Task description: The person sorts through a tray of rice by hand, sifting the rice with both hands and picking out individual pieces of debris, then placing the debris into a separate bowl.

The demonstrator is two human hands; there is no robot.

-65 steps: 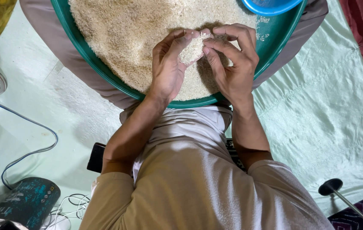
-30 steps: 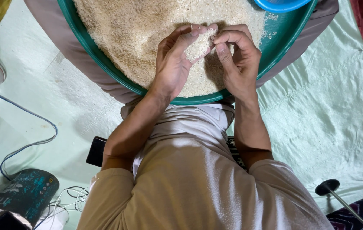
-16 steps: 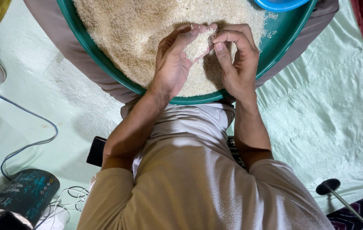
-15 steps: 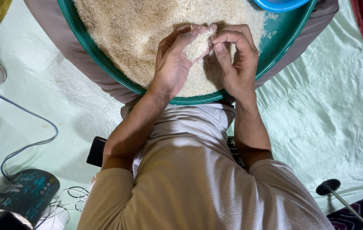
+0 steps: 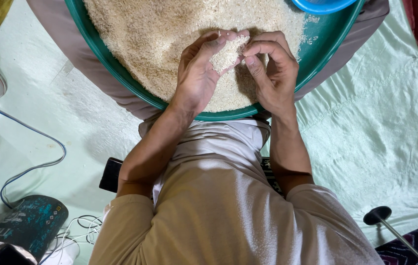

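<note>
A large round green basin (image 5: pixel 120 81) rests on my lap, filled with pale uncooked rice (image 5: pixel 155 34). My left hand (image 5: pixel 200 68) is cupped palm up over the basin and holds a small heap of rice. My right hand (image 5: pixel 273 71) is beside it, thumb and fingers pinched at the edge of that heap. Both hands hover over the near side of the basin.
A blue bowl (image 5: pixel 323 5) sits at the basin's far right rim. A light green cloth (image 5: pixel 380 122) covers the floor. A black phone (image 5: pixel 111 174) lies by my left elbow. A dark cylindrical speaker (image 5: pixel 27 223), cables (image 5: pixel 32 167) and a black stand (image 5: pixel 383 218) lie nearby.
My hands stay together over the basin. The left palm has tipped slightly and my right fingers have shifted along the heap of rice.
</note>
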